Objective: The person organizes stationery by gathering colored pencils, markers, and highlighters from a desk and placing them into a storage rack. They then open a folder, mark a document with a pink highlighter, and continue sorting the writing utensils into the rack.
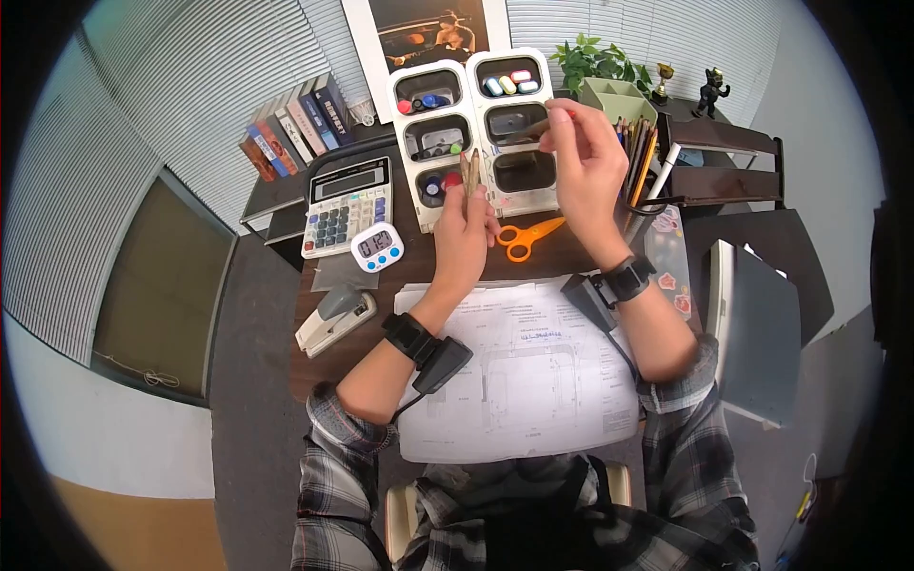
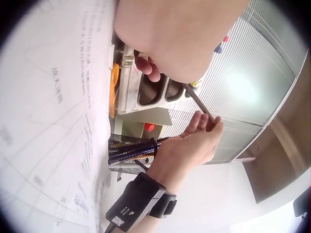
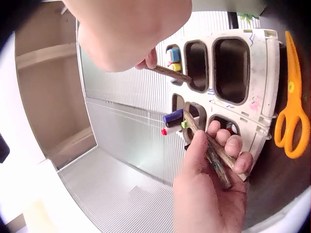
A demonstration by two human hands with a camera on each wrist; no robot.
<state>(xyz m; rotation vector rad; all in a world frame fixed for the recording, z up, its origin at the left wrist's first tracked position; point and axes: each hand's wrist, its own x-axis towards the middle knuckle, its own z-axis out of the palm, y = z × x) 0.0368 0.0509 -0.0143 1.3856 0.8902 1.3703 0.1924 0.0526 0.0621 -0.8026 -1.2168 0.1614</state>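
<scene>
A white organizer with two columns of dark compartments stands at the back of the desk. Before its lower left part, my left hand holds a few thin brown sticks, upright in the head view; the right wrist view shows them between thumb and fingers. My right hand is raised at the organizer's right side and pinches one brown stick. In the right wrist view that stick's far end overlaps a compartment; whether it touches cannot be told. Markers and erasers lie in other compartments.
Orange scissors lie in front of the organizer. To the left are a calculator, a white timer and a stapler. Printed sheets lie under my forearms. A mesh pencil holder stands at the right.
</scene>
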